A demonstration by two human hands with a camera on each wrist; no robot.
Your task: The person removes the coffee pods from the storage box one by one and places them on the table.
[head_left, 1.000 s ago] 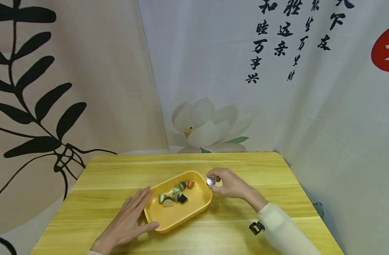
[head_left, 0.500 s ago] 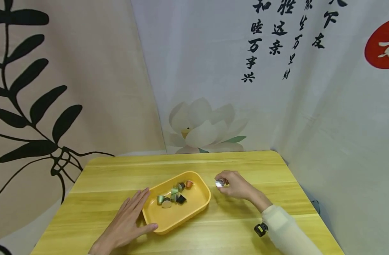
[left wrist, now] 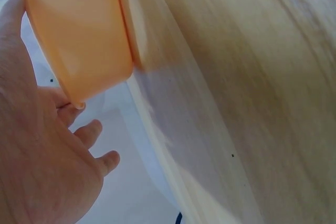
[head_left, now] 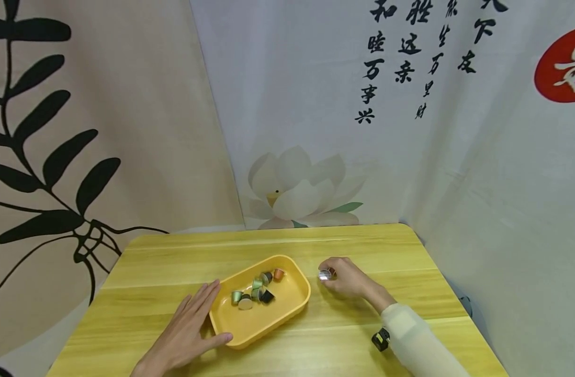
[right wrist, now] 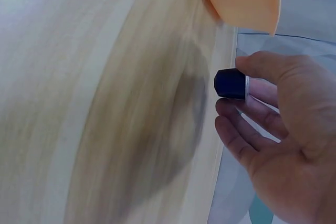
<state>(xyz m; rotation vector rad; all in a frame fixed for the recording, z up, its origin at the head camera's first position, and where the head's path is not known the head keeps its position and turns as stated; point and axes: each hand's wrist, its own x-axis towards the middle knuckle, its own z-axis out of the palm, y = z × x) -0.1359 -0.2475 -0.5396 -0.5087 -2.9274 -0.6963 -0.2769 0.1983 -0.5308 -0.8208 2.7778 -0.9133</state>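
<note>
Right hand [head_left: 348,277]: my fingers and thumb pinch dark blue pod [right wrist: 230,84] with shiny silver lid. Pod sits right at my fingertips, up over tabletop [head_left: 362,246], near yellow tray [head_left: 282,310] but apart from it. Left hand [head_left: 181,330]: fingers nearly straight, spread from thumb, touching tray's end on my left; thumb at corner closest to me. Inside tray, between my two sets of fingers, loose bunch: green pod [head_left: 237,297] nearest left fingers, black pod [head_left: 267,297] in bunch too, orange pod [head_left: 278,275] nearest right fingers.
</note>
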